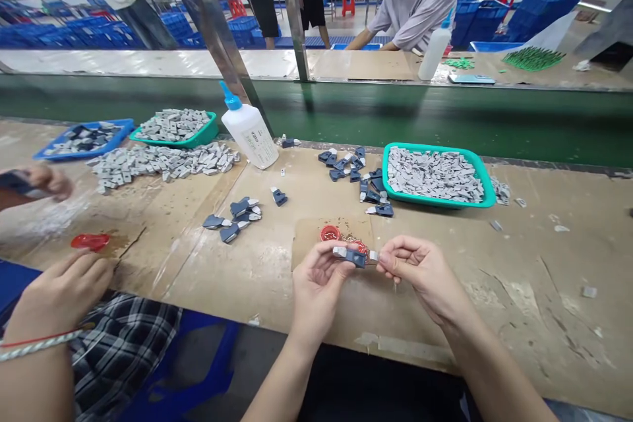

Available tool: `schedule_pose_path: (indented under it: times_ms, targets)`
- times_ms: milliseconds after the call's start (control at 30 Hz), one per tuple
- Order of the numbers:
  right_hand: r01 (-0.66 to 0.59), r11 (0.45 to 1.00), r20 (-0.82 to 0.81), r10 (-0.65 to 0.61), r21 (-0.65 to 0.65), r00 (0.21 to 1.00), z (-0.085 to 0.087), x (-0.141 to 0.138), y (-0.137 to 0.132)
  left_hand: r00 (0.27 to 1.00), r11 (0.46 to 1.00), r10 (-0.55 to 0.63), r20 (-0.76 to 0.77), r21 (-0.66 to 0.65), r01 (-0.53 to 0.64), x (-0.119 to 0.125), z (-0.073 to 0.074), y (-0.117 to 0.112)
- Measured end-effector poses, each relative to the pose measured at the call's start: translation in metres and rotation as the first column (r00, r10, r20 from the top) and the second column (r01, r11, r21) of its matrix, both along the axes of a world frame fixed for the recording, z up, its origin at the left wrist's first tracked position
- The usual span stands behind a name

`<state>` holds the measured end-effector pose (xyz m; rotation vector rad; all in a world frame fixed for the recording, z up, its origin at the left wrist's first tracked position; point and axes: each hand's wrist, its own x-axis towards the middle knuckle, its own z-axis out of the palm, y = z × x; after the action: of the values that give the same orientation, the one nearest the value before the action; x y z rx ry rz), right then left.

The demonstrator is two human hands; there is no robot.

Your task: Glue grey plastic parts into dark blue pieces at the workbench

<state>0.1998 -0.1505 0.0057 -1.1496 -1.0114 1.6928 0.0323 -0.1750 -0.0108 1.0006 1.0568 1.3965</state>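
Observation:
My left hand (316, 280) pinches a small dark blue part (354, 256) with a grey piece on its left end. My right hand (420, 270) is closed in a pinch on a small grey piece (373, 255) at the part's right end. Both hands hover over a brown card (306, 237) that carries a red cap (329, 233). Finished blue-and-grey parts lie in a cluster (235, 216) to the left and another cluster (356, 175) farther back. A teal tray (487, 194) full of grey pieces sits just beyond my right hand.
A white glue bottle (250, 132) with a blue tip stands behind. A second teal tray (205, 135), a blue tray (119, 128) and a loose grey pile (158, 161) lie left. A neighbour's hand (59, 293) rests near a red cap (90, 241). A green conveyor (395, 115) runs across; people work beyond.

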Motion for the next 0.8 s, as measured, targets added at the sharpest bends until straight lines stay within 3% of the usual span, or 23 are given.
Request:
schedule_pose_path:
  times_ms: [167, 367, 533, 700, 800]
  targets:
    - [-0.041, 0.999, -0.006, 0.041, 0.012, 0.999, 0.004, -0.001, -0.004, 0.999, 0.998, -0.043, -0.011, 0.035, 0.043, 0.007, 0.005, -0.001]
    - [-0.086, 0.996, 0.059, 0.088, -0.030, 0.994, -0.003, 0.001, -0.007, 0.997, 1.000, -0.024, -0.074, 0.000, 0.024, 0.014, 0.006, -0.005]
    - [-0.174, 0.984, 0.069, 0.175, -0.031, 0.982, 0.002, 0.008, -0.010, 0.992, 1.000, -0.017, -0.127, 0.008, 0.018, 0.018, 0.005, -0.007]
    - [-0.154, 0.987, 0.127, 0.146, 0.054, 0.981, 0.015, 0.008, -0.011, 0.972, 0.985, -0.170, -0.163, -0.002, 0.172, 0.017, 0.007, -0.004]
    - [-0.264, 0.957, 0.206, 0.237, 0.118, 0.950, 0.023, 0.017, 0.006, 0.931, 0.977, -0.181, -0.318, 0.049, 0.207, 0.004, 0.012, 0.006]
